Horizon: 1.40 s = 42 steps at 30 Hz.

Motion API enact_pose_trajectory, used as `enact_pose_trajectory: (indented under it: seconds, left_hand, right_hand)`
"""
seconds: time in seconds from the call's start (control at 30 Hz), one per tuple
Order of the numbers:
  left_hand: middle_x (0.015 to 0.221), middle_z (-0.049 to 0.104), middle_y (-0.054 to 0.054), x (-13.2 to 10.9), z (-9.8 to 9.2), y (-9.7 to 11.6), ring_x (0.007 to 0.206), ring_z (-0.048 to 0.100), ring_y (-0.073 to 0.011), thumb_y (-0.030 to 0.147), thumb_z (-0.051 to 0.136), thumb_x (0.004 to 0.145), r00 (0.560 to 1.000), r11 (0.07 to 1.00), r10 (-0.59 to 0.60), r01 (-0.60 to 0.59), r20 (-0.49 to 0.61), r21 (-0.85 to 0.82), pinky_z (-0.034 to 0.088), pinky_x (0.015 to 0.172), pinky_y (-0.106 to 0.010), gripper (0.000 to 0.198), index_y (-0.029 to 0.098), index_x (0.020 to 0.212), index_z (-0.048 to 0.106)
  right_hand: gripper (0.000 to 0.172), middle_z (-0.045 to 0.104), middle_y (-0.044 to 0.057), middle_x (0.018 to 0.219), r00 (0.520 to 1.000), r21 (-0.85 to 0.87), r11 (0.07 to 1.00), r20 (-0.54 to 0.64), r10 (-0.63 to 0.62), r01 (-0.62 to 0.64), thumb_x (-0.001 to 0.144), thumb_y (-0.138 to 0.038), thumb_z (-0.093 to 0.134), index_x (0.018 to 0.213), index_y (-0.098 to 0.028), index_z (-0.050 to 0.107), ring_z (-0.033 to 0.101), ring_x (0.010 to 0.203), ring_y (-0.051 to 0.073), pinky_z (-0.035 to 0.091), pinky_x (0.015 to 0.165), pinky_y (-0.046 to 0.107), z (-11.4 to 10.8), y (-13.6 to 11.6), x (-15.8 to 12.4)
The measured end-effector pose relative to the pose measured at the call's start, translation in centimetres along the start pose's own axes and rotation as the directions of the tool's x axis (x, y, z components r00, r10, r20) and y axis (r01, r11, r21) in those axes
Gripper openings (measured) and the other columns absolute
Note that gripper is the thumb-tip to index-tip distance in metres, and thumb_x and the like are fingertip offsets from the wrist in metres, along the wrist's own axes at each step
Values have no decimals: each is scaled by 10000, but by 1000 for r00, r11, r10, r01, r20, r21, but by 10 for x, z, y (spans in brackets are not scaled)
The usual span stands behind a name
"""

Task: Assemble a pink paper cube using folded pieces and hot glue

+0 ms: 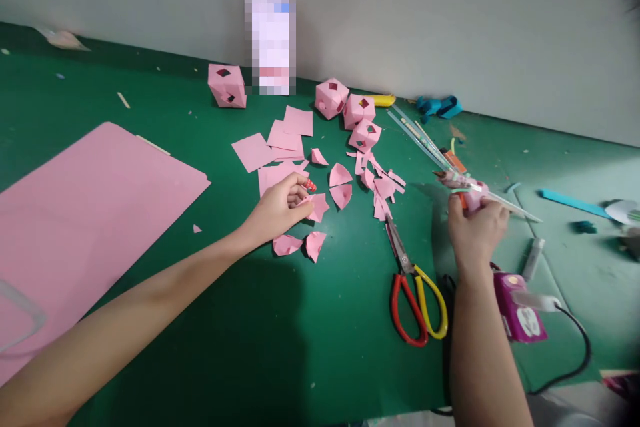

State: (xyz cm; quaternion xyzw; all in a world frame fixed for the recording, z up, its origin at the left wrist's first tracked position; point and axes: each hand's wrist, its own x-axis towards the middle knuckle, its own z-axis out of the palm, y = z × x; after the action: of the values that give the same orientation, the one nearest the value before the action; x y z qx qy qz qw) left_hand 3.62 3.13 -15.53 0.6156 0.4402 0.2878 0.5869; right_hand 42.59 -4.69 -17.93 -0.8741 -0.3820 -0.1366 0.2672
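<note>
My left hand (285, 207) is closed, its thumb and fingers pinching a small folded pink paper piece (319, 207) just above the table. A small red-and-white thing (311, 185) shows at its fingertips; I cannot make out what it is. Similar folded pieces lie around that hand, two nearer me, including one (315, 245), and others beyond, including one (341, 175). My right hand (477, 233) is wrapped round a pink glue gun (473, 192) with a white glue stick (515, 207) jutting from its back. The gun's nozzle points left, toward the paper strips.
Scissors (407, 273) lie between my arms, tips on pink scraps (383, 190). Pink squares (253, 152) and several hollow paper shapes (331, 99) sit farther back. A large pink sheet (100, 213) covers the left. A purple box (517, 307) and black cord (587, 347) are right.
</note>
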Motion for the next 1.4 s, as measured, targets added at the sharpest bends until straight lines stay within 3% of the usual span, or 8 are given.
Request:
enact_pose_trajectory:
  seconds: [0.23, 0.33, 0.4, 0.47, 0.53, 0.77, 1.03, 1.4]
  left_hand:
    - [908, 653, 5, 0, -1, -3, 812, 646, -138, 225, 701, 774, 1000, 999, 23, -22, 3, -23, 547, 824, -320, 311, 197, 1062, 587]
    - [868, 644, 19, 0, 0, -3, 750, 624, -125, 226, 696, 775, 1000, 999, 25, -25, 0, -27, 534, 769, -299, 302, 201, 1055, 584]
    - [866, 649, 15, -1, 2, -4, 749, 620, -129, 232, 697, 774, 999, 999, 44, -44, -19, -21, 517, 753, -292, 298, 204, 1046, 578]
    - [868, 651, 11, -2, 2, -5, 764, 621, -134, 238, 697, 779, 997, 998, 64, -65, -38, -19, 504, 750, -288, 296, 204, 1047, 576]
    - [881, 652, 5, -3, 2, -5, 781, 625, -137, 248, 701, 787, 996, 997, 78, -79, -42, -26, 498, 751, -285, 298, 201, 1055, 580]
    - [861, 629, 14, -6, -2, -3, 782, 623, -137, 259, 698, 805, 996, 992, 93, -92, 10, -85, 492, 769, -287, 303, 197, 1067, 561]
    - [844, 642, 17, -5, -1, -9, 715, 594, -117, 238, 685, 811, 990, 986, 136, -133, 27, -106, 476, 723, -279, 308, 191, 1068, 522]
    - [829, 659, 20, -5, 1, -18, 724, 639, -114, 183, 697, 821, 976, 975, 218, -217, 12, -49, 531, 705, -255, 318, 198, 1102, 547]
  right_hand:
    - [455, 583, 288, 1228, 993, -73, 991, 2, 114, -114, 768, -512, 739, 1032, -163, 613, 494, 1246, 521, 383, 992, 723, -12, -14, -5]
    - [384, 655, 198, 1111, 999, 192, 980, -21, -48, 52, 883, -545, 654, 1055, -202, 648, 609, 1108, 409, 478, 925, 620, -40, -55, -23]
    - [376, 701, 118, 990, 975, 544, 838, 166, -145, 32, 918, -552, 647, 1081, -214, 668, 675, 879, 276, 555, 800, 472, -54, -90, -44]
    - [383, 733, 82, 980, 842, 744, 640, 460, -280, -193, 939, -547, 640, 1137, -221, 674, 675, 751, 197, 575, 693, 379, -58, -123, -68]
    - [400, 757, 73, 999, 665, 739, 543, 641, -384, -398, 934, -547, 660, 1144, -208, 685, 698, 757, 170, 596, 694, 348, -53, -148, -90]
    - [365, 752, 17, 817, 432, 583, 403, 804, -408, -705, 782, -514, 850, 926, -188, 773, 694, 704, 129, 615, 716, 297, -32, -173, -117]
    - [356, 762, 12, 742, 372, 503, 379, 852, -370, -776, 634, -455, 970, 834, -203, 817, 700, 664, 123, 624, 702, 283, -27, -175, -115]
    - [401, 760, 33, 681, 426, 556, 488, 830, -360, -672, 654, -515, 936, 821, -178, 796, 700, 615, 159, 594, 644, 297, -23, -178, -124]
